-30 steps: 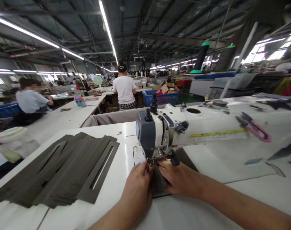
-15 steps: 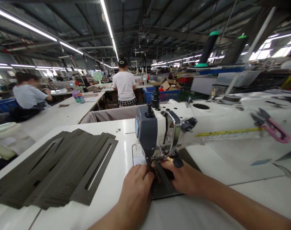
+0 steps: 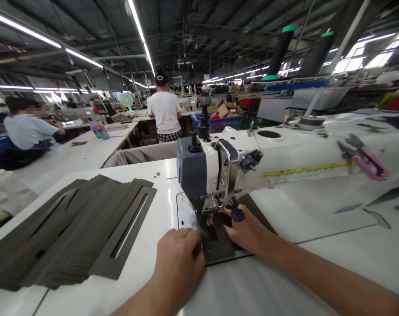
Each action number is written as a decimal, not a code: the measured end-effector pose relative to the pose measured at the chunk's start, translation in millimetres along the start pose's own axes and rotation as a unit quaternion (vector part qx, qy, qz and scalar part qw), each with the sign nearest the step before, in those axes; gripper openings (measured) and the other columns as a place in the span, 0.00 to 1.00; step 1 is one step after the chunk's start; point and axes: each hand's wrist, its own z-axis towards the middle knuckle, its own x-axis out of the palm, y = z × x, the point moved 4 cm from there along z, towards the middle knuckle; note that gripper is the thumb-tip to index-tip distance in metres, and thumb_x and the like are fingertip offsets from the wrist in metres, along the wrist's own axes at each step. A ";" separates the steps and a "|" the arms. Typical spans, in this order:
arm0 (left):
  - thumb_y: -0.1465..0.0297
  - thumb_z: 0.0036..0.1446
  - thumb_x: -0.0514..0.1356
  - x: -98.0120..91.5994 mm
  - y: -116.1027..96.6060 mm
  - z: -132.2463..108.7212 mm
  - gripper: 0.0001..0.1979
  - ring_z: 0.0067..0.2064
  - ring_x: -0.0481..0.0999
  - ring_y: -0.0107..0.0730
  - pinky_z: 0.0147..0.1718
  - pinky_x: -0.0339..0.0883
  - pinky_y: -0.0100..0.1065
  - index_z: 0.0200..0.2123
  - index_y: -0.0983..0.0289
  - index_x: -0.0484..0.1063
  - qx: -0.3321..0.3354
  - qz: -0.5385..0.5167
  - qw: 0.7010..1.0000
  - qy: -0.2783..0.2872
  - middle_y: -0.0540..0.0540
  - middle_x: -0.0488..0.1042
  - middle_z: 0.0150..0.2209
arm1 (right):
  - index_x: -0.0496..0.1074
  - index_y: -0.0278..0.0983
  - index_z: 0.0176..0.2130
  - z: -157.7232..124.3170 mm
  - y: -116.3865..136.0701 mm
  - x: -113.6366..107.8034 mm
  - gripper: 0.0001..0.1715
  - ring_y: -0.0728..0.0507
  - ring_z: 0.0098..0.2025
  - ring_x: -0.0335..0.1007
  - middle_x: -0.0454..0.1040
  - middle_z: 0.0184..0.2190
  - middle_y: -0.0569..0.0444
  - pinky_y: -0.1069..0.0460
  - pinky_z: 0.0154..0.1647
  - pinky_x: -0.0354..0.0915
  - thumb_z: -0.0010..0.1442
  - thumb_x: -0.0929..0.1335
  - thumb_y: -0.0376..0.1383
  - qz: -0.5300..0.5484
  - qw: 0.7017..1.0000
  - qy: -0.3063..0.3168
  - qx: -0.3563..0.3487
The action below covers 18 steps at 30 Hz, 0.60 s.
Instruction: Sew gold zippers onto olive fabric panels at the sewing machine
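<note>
A flat dark grey-green panel point(image 3: 219, 249) with a slot lies under the needle of a white and grey sewing machine point(image 3: 194, 175). At the panel's left edge my left hand point(image 3: 179, 254) rests with curled fingers; what they hold, if anything, is hidden. My right hand point(image 3: 248, 228) is on the panel's right side, closed around its edge behind the presser foot. The machine head partly covers those fingertips. To the left, a fanned stack of similar slotted panels point(image 3: 84, 228) lies on the white table point(image 3: 166, 175).
Pink-handled snips point(image 3: 370, 166) and a yellow measuring tape point(image 3: 308, 169) are on the machine arm. Dark thread cones point(image 3: 280, 52) stand above it. Ahead, a person in a white shirt point(image 3: 165, 112) faces away near a blue basket point(image 3: 215, 123). Another person point(image 3: 28, 127) sits at left.
My left hand has drawn back left from the needle, uncovering more of the panel. The panel's near end has turned slightly. My right hand stays by the presser foot. The whole view has shifted slightly.
</note>
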 end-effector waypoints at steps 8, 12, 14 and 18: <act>0.70 0.60 0.54 -3.7 -13.2 -1.5 0.09 0.33 0.72 0.33 0.32 0.64 0.35 0.28 0.64 0.70 0.165 -0.085 0.982 -0.037 0.52 0.74 0.29 | 0.70 0.34 0.23 -1.8 -5.6 1.0 0.10 0.45 0.27 0.67 0.71 0.21 0.55 0.55 0.28 0.62 0.52 0.65 0.35 0.070 0.997 -0.005 0.016; 0.71 0.62 0.50 3.1 -17.0 -3.5 0.14 0.30 0.72 0.32 0.33 0.66 0.34 0.24 0.65 0.68 0.235 -0.055 0.969 -0.045 0.52 0.72 0.25 | 0.70 0.34 0.22 -2.1 -6.3 2.7 0.10 0.46 0.26 0.67 0.72 0.21 0.54 0.55 0.27 0.62 0.51 0.65 0.35 0.027 0.999 -0.009 0.017; 0.72 0.62 0.50 5.0 -17.0 -3.5 0.15 0.29 0.72 0.31 0.31 0.66 0.34 0.24 0.65 0.68 0.238 -0.049 0.969 -0.039 0.52 0.72 0.24 | 0.70 0.34 0.22 -2.5 -4.4 3.4 0.10 0.46 0.26 0.67 0.72 0.22 0.53 0.55 0.26 0.62 0.52 0.64 0.34 -0.024 1.000 -0.018 0.005; 0.74 0.61 0.49 3.6 -18.5 -2.2 0.14 0.28 0.71 0.31 0.31 0.66 0.35 0.25 0.65 0.68 0.224 -0.053 0.973 0.004 0.52 0.72 0.24 | 0.69 0.35 0.22 -2.8 -0.6 6.9 0.10 0.48 0.25 0.67 0.73 0.23 0.54 0.56 0.26 0.60 0.53 0.63 0.31 -0.132 0.990 -0.027 -0.035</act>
